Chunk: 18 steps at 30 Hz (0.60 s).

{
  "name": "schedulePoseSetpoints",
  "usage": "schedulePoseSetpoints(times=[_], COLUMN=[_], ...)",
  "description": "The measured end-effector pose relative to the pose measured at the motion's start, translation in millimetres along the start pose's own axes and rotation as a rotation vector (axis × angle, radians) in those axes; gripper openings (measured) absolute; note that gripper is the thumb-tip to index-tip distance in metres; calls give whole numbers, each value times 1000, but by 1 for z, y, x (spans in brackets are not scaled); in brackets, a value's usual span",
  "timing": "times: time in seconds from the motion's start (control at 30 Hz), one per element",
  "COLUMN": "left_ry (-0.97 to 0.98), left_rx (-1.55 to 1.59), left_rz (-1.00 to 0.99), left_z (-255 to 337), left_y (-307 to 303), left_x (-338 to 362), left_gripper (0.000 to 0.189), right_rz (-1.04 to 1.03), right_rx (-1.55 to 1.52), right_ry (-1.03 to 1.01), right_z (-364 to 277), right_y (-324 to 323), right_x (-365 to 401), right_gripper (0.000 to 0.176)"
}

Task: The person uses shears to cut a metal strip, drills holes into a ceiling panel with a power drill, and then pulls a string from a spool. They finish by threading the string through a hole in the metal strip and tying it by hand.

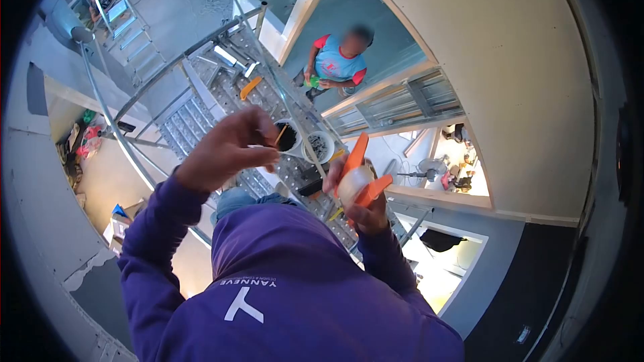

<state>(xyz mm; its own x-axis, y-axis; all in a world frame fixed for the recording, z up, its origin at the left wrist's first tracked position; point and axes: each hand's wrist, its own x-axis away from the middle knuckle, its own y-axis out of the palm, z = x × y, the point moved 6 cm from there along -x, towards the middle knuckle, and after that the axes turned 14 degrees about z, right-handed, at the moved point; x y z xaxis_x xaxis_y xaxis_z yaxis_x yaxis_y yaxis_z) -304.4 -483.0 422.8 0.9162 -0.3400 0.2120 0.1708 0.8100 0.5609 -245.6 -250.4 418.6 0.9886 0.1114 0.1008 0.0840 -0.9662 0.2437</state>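
my left hand (225,151) fingers pinched a thin orange strip (281,135). at its four o'clock, my right hand (367,213) gripped the tape dispenser (355,177). seemingly readying tape, which called for steady holds.

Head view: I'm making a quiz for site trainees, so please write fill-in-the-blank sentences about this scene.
1. The right hand grips an ____ tape dispenser.
2. The left hand comes out of a ____ sleeve.
3. The co-worker below holds a ____ object.
4. ____ round tubs stand on the scaffold platform.
Missing words: orange; purple; green; two.
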Motion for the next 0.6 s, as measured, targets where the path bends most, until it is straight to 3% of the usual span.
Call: schedulePoseSetpoints(times=[0.03,0.1,0.13,0.23,0.27,0.37,0.4,0.5,0.53,0.6], left_ry=[-83,4,-42,205,319,426,243,-67,-84,50], left_rx=[22,-127,-59,-323,-414,-526,-495,13,149,142], left_rz=[-38,-139,-160,-50,18,-36,-46,102,173,151], left_z=[-5,-6,-4,12,14,-12,-34,-59,-61,-46], left_y=[14,36,43,39,38,55,46,25,19,19], left_x=[1,0,2,-5,-4,-5,-12,-23,-22,-22], left_gripper=[27,25,29,40,59,74,73,62,48,41], right_rz=[-13,14,30,1,70,85,63,-74,-46,14], right_rx=[34,70,90,351,444,607,694,873,911,994], right_ry=[-21,-27,-34,-80,-138,-294,-342,-452,-482,-543], right_z=[-5,-20,-25,-21,-33,-8,-12,-25,-31,-43], right_y=[11,34,40,24,36,38,44,53,51,46], right_x=[-8,-13,-16,-28,-31,-37,-36,-33,-32,-30], right_gripper=[102,98,96,92,93,107,108,101,93,78])
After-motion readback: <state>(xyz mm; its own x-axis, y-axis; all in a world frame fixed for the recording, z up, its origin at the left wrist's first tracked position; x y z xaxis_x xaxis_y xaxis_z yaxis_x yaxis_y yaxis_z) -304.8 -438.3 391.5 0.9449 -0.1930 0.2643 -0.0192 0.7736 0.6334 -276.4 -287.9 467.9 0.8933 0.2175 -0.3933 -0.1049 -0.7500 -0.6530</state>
